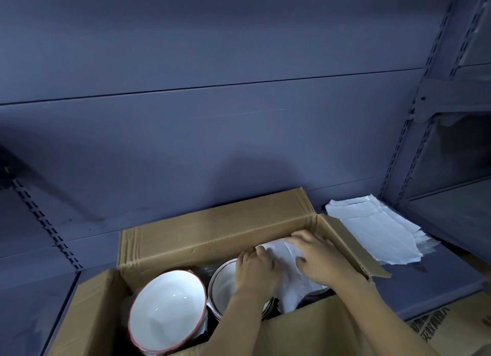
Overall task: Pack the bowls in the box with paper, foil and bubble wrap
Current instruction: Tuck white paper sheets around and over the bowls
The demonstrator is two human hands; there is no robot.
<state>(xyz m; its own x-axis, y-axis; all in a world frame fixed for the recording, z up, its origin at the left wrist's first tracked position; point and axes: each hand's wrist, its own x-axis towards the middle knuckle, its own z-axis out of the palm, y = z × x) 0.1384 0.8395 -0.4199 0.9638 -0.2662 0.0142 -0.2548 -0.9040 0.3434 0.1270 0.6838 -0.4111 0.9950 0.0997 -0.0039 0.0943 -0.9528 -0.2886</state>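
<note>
Bowls sit inside the open cardboard box (212, 231): a red-rimmed bowl (167, 310) tilted at the left end, and a dark-rimmed bowl (224, 281) just beside it, half covered by the left hand (255, 269). At the right end, crumpled white paper (281, 252) hides whatever lies beneath. The right hand (322, 260) presses flat on the paper with its fingers spread. The left hand's fingers bend down at the paper's edge; their tips are hidden, so a pinch cannot be confirmed. A stack of white sheets (377, 233) lies on the shelf (438, 276) right of the box. A printed carton (451, 326) is cut off at the lower right.
</note>
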